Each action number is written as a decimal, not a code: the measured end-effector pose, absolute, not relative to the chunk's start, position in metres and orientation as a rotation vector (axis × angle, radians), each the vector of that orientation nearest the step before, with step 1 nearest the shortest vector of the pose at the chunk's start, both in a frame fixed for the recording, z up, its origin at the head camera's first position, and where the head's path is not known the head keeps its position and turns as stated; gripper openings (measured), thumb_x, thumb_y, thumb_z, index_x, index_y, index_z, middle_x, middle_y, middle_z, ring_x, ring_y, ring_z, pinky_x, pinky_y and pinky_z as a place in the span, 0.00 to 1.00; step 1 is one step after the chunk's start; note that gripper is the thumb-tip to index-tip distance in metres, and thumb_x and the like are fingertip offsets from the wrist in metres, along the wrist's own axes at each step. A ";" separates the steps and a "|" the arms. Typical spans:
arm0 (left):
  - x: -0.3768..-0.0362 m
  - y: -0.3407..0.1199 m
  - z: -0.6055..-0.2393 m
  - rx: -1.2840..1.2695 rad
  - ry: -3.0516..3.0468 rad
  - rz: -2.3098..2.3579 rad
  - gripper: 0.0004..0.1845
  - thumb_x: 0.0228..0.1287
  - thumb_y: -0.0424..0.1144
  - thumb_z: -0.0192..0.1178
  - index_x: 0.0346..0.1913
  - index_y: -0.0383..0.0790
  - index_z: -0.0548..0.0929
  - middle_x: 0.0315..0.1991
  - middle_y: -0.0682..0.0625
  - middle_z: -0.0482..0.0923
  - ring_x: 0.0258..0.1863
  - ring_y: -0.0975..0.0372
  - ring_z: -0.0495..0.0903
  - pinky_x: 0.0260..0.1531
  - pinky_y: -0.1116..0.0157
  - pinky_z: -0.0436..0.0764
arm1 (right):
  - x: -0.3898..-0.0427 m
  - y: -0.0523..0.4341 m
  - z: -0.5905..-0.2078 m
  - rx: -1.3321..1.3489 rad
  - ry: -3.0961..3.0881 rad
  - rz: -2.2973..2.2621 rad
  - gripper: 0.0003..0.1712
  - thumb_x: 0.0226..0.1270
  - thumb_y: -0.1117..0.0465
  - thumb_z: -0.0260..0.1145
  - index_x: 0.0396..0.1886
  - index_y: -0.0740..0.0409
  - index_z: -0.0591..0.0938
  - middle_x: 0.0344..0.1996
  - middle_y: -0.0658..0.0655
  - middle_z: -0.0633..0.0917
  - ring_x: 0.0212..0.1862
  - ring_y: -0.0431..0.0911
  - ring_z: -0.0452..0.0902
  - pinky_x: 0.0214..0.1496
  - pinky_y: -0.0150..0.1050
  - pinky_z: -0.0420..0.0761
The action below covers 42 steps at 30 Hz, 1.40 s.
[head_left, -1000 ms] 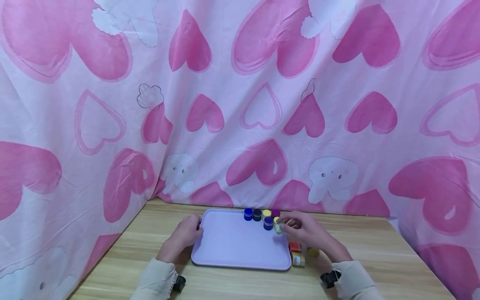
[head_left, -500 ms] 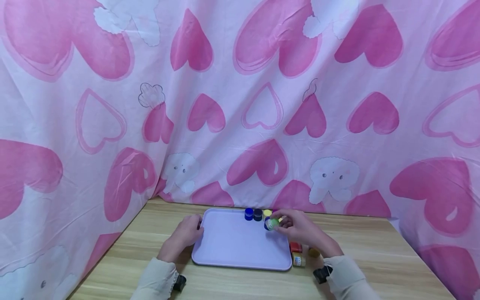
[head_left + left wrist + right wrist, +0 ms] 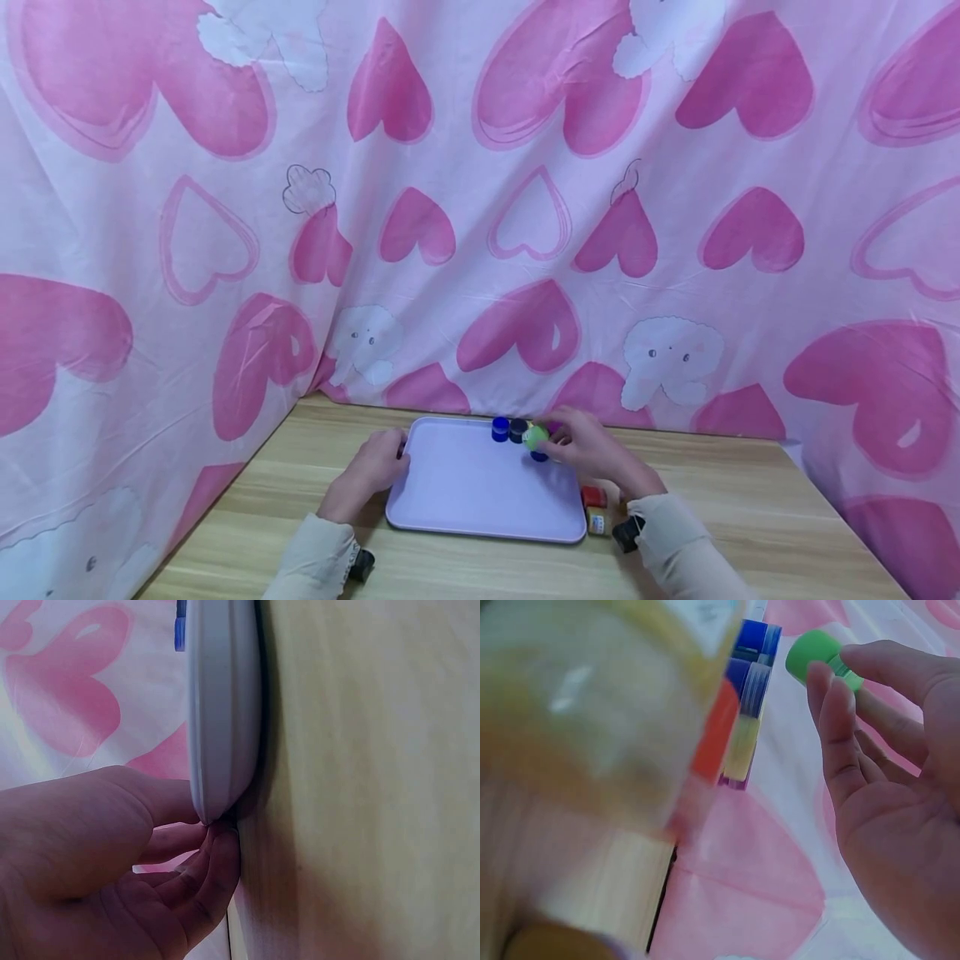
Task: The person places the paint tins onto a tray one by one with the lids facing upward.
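My left hand (image 3: 375,462) grips the left edge of a pale lilac tray (image 3: 480,492); in the left wrist view its thumb lies on the rim and the fingers curl at the underside. Over the tray's back right part, my right hand (image 3: 588,447) pinches a small green-lidded paint jar (image 3: 814,654) between thumb and fingers. It is held tilted, in front of a yellow jar that is mostly hidden. At the tray's back edge stand a blue jar (image 3: 500,429) and a black jar (image 3: 518,431). A dark blue jar (image 3: 539,456) sits just below the held one.
Right of the tray, a red jar (image 3: 594,497) and an ochre jar (image 3: 597,521) lie on the wooden table (image 3: 465,571). A purple jar (image 3: 554,427) shows partly behind my right hand. A pink heart-patterned curtain (image 3: 517,333) hangs close behind the table.
My right hand has carried the green-lidded jar leftward and tipped it so its lid faces the head camera. My left hand keeps its grip on the tray.
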State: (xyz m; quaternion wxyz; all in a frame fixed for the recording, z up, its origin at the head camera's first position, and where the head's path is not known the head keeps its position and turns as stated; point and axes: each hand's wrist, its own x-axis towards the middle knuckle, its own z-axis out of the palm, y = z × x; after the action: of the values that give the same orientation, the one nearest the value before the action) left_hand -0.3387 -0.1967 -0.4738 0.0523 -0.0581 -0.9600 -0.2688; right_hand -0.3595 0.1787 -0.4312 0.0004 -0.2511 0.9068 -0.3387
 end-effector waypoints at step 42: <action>-0.351 -0.206 -0.489 -0.283 -2.873 -0.839 0.03 0.68 0.30 0.64 0.35 0.35 0.82 0.27 0.47 0.76 0.28 0.57 0.75 0.28 0.60 0.77 | -0.390 0.129 -0.441 -0.744 3.069 -0.586 0.15 0.60 0.52 0.85 0.42 0.51 0.91 0.29 0.47 0.84 0.31 0.42 0.77 0.37 0.37 0.80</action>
State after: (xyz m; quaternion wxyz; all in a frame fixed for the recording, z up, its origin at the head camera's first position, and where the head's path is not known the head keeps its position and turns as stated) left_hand -0.3511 -0.2059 -0.4887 0.0674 -0.0940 -0.9535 -0.2783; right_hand -0.3901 0.1293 -0.4410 -0.0351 -0.2316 0.9549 -0.1823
